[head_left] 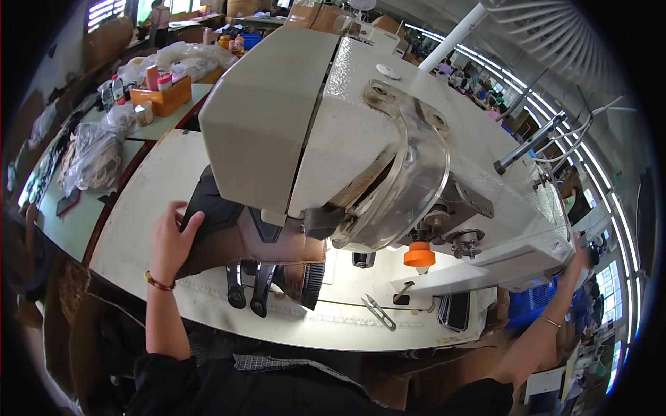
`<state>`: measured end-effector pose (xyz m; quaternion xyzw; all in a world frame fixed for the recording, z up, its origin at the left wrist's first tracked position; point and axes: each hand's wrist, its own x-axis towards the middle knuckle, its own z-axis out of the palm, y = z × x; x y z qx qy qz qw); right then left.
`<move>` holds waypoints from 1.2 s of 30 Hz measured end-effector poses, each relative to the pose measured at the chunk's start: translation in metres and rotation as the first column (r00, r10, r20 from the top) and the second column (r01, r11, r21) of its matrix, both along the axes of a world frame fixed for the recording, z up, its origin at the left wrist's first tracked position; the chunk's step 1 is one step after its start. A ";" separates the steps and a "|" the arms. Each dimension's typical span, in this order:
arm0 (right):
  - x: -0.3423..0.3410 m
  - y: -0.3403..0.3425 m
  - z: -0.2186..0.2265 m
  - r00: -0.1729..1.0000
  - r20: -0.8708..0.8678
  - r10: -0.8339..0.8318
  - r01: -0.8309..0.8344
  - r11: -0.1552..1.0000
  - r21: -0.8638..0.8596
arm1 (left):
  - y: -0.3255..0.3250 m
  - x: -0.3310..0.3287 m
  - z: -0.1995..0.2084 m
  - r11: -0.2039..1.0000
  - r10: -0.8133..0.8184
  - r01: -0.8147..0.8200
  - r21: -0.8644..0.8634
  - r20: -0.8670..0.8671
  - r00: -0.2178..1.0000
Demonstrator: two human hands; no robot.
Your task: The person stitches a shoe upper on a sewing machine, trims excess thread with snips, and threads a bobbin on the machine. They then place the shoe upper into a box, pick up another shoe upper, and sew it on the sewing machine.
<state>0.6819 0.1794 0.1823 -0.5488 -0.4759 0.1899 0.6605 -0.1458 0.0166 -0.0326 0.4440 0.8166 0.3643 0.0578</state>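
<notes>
In front of me stands a large off-white sewing machine (267,104) with a clear plastic guard (416,187). Under its head lies a brown and black leather piece (229,243), with stitched seams and a ribbed black edge on its right. My left hand (173,239) is at the piece's left edge, thumb over the black panel and fingers partly hidden. Two curved black parts (262,291) protrude below the leather. My right hand (577,260) reaches to the machine's far right end, beside a dark round knob (592,254); its fingers are hidden. The needle area is covered.
Thread snips (379,312) lie on the white worktable (347,333) near its front edge. Dark flat pieces (454,310) are stacked to their right. An orange knob (419,254) hangs beneath the machine arm. Left, a green table (83,225) bears plastic bags and an orange box (166,97).
</notes>
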 end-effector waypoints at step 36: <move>0.003 -0.021 -0.034 0.997 -0.044 -0.065 0.074 0.969 0.236 | 0.005 -0.019 0.020 0.840 -0.526 0.352 0.413 0.463 0.713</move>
